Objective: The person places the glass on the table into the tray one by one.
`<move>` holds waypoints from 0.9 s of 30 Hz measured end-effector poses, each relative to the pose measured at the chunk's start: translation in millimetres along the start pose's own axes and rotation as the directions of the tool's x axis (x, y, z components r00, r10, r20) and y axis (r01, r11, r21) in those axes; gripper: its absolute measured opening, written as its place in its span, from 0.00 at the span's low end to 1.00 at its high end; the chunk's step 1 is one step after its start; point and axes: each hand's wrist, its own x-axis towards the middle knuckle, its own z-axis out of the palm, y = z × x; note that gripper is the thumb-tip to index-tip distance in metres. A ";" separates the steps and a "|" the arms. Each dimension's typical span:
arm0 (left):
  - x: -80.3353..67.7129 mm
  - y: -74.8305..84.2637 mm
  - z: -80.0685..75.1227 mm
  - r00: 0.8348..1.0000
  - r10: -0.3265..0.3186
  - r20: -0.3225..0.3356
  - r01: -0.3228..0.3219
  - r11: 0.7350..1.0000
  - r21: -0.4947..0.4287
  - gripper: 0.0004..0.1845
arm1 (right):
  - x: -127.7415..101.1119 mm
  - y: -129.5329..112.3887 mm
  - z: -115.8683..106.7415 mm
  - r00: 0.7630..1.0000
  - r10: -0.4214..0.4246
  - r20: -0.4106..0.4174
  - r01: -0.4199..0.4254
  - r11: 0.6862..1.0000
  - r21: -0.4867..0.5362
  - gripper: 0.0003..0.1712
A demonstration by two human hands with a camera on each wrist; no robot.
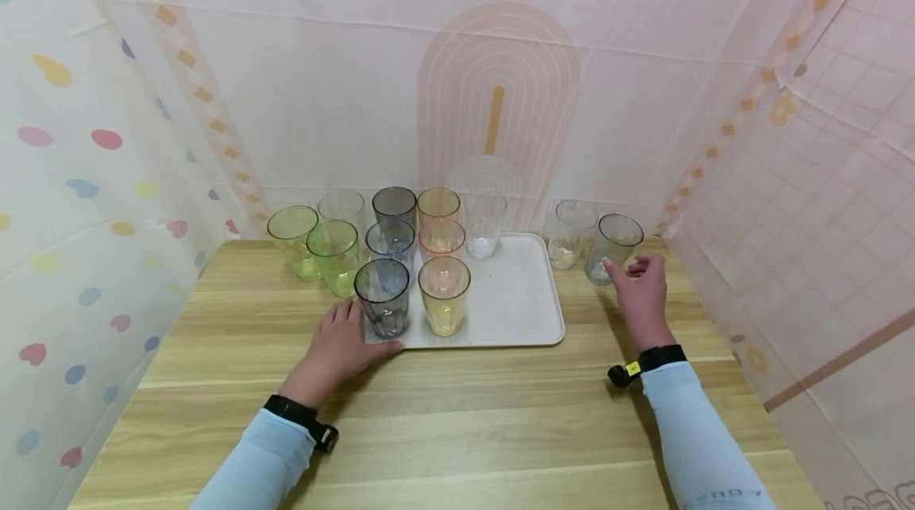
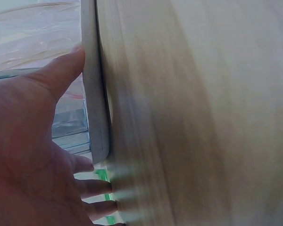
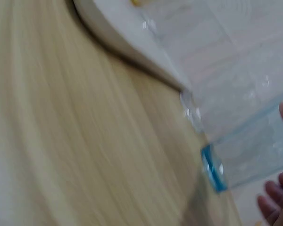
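Observation:
My left hand (image 1: pixel 349 337) lies flat on the wooden table (image 1: pixel 457 415) at the front-left corner of a white tray (image 1: pixel 518 295), thumb along the tray's front edge. In the left wrist view the palm (image 2: pixel 33 155) sits against the tray rim (image 2: pixel 94 94). A grey cup (image 1: pixel 383 299) stands on the tray just beyond that hand. My right hand (image 1: pixel 632 276) hovers with relaxed fingers beside a blue-tinted cup (image 1: pixel 613 248), right of the tray, one fingertip at its side. The blurred right wrist view shows that cup (image 3: pixel 245 141) and fingertips (image 3: pixel 273 202).
On the tray also stand a yellow cup (image 1: pixel 444 295), a pink cup (image 1: pixel 441 240), a clear cup (image 1: pixel 484 224) and several others. Two green cups (image 1: pixel 333 256) stand left of the tray, a clear cup (image 1: pixel 570 233) right of it. Patterned curtains close in three sides.

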 end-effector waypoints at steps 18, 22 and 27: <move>0.7 1.6 0.2 1.000 -0.011 0.008 0.011 1.000 0.002 0.70 | 28.3 12.6 12.3 0.994 -0.048 0.095 0.037 0.992 0.122 0.46; 0.4 1.0 0.7 1.000 -0.013 0.006 0.013 1.000 -0.004 0.71 | 24.7 12.8 11.4 0.994 -0.051 0.093 0.039 0.991 0.128 0.47; 1.8 -0.8 1.4 1.000 -0.011 0.007 0.011 1.000 0.001 0.71 | 14.4 10.3 13.4 0.994 -0.060 0.097 0.045 0.988 0.150 0.48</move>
